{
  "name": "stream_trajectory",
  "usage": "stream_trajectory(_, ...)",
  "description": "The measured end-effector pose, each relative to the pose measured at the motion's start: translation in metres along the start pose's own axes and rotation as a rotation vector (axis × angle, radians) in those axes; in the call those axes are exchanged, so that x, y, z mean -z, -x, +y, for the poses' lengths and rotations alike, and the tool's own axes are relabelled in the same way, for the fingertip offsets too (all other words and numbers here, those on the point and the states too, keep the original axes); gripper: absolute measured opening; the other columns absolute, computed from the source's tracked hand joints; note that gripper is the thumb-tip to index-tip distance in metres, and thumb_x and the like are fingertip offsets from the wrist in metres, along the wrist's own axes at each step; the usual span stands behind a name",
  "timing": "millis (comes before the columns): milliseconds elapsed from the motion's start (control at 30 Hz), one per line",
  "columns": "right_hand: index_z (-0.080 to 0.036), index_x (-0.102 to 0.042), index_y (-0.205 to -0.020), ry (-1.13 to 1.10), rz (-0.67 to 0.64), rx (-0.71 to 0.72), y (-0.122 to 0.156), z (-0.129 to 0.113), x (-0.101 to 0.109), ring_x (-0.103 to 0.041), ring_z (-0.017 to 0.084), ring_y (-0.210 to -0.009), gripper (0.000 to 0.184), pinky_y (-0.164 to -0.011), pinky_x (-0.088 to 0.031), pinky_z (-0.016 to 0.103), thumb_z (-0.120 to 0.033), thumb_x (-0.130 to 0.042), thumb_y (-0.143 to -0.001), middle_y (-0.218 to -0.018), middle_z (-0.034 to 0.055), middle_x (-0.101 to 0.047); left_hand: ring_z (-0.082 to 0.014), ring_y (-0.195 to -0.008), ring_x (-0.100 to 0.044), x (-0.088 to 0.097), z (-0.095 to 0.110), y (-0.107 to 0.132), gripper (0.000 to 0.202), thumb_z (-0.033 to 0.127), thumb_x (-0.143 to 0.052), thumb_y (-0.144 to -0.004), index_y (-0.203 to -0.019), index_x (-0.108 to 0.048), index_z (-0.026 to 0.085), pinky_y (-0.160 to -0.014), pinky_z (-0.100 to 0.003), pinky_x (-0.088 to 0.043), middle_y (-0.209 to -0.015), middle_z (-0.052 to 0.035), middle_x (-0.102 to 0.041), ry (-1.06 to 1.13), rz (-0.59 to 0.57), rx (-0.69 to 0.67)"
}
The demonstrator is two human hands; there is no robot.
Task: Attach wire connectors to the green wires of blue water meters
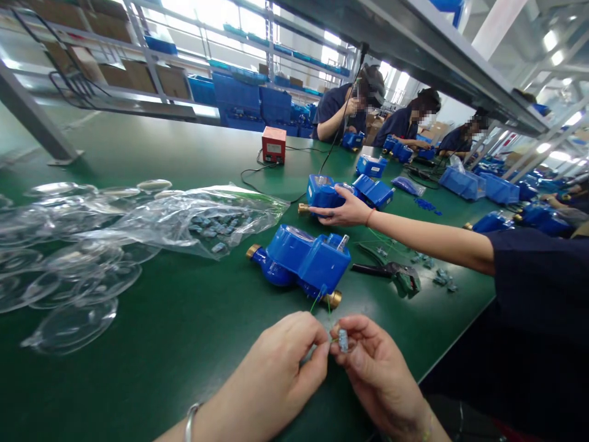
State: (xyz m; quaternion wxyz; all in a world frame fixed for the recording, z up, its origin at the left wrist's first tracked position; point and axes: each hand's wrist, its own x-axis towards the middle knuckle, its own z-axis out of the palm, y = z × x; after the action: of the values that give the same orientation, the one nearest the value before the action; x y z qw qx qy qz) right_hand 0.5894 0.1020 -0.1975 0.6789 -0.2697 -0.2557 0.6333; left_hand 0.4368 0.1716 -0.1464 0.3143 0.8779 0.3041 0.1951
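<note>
A small clear seal (pixel 343 339) with a bluish core sits low in the view, just above the near edge of the green worktop (pixel 184 344). It is pinched between the thumb and fingers of the right hand (pixel 375 368). The left hand (pixel 280 362) is closed too, its thumb and forefinger nipped on a thin green wire (pixel 316 301) right beside the seal, so the two hands nearly touch at the fingertips. The wire runs up to a blue water meter (pixel 301 261) with brass ends, which lies on the worktop just beyond the hands. To the right of the meter lies a pair of pliers (pixel 391 275), with a few small loose parts near it. Farther back, a co-worker's hand (pixel 343 212) reaches in from the right and rests on a second blue meter (pixel 322 190). To the left of the near meter sprawls a crumpled plastic bag (pixel 202 215) holding small grey pieces, and beyond it a scatter of clear round discs (pixel 69 276). A red box (pixel 273 144) with a cable stands at the back, and more people sit along the line.
</note>
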Motion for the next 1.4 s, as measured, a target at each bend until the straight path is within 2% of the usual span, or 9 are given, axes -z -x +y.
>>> stream_trajectory(533, -0.02, -0.066, -0.099, 0.031, -0.007, -0.001, 0.001, 0.0, -0.001, -0.059, 0.009, -0.079, 0.03, -0.077, -0.045, 0.019, -0.016, -0.075, -0.07, -0.089, 0.0017, -0.066, -0.0125, -0.07, -0.051, -0.001, -0.001, -0.002, 0.014, 0.018, -0.042, -0.086, -0.076, -0.051, 0.02, -0.064, -0.023, -0.037, -0.073, 0.0022, -0.053, -0.055, -0.029, -0.005)
stream_trajectory(800, -0.021, -0.063, -0.102, 0.17, -0.004, 0.047, 0.004, 0.001, 0.0, -0.06, 0.012, -0.085, 0.032, -0.079, -0.045, 0.023, -0.013, -0.073, -0.072, -0.097, 0.004, -0.066, -0.0149, -0.071, -0.051, -0.002, 0.001, -0.002, 0.015, 0.02, -0.041, -0.088, -0.075, -0.049, 0.02, -0.064, -0.026, -0.037, -0.074, 0.0007, -0.053, -0.103, -0.04, -0.021)
stream_trajectory(900, -0.022, -0.061, -0.103, 0.178, 0.012, 0.06, 0.004, 0.001, 0.0, -0.06, 0.012, -0.087, 0.035, -0.08, -0.045, 0.023, -0.011, -0.073, -0.072, -0.097, 0.0031, -0.066, -0.0149, -0.073, -0.053, -0.002, 0.002, -0.002, 0.015, 0.023, -0.038, -0.09, -0.08, -0.049, 0.021, -0.066, -0.026, -0.04, -0.077, 0.0008, -0.054, -0.055, -0.036, -0.008)
stream_trajectory(1100, -0.021, -0.056, -0.11, 0.054, 0.022, 0.038, 0.001, -0.002, -0.007, -0.063, 0.01, -0.082, 0.043, -0.079, -0.046, 0.021, -0.011, -0.072, -0.072, -0.097, 0.0042, -0.068, -0.0107, -0.068, -0.057, -0.008, -0.001, 0.001, 0.009, 0.022, -0.033, -0.093, -0.1, -0.038, 0.026, -0.063, -0.022, -0.044, -0.081, 0.0034, -0.054, 0.119, 0.04, 0.052)
stream_trajectory(1300, -0.022, -0.055, -0.108, 0.013, 0.09, 0.055, 0.0, 0.003, -0.013, -0.063, 0.013, -0.088, 0.044, -0.082, -0.046, 0.024, -0.014, -0.075, -0.069, -0.097, 0.0037, -0.068, -0.0091, -0.066, -0.056, -0.021, -0.003, 0.004, 0.014, 0.018, -0.032, -0.092, -0.103, -0.031, 0.027, -0.059, -0.019, -0.046, -0.081, 0.0034, -0.051, 0.17, 0.208, -0.082)
stream_trajectory(1400, -0.024, -0.053, -0.109, 0.117, 0.085, 0.069, 0.003, 0.007, -0.012, -0.063, 0.015, -0.089, 0.045, -0.083, -0.047, 0.028, -0.016, -0.074, -0.07, -0.099, 0.0039, -0.067, -0.0101, -0.072, -0.057, -0.02, -0.003, 0.004, 0.014, 0.021, -0.031, -0.093, -0.106, -0.03, 0.027, -0.064, -0.021, -0.047, -0.084, 0.0027, -0.052, 0.229, 0.15, -0.028)
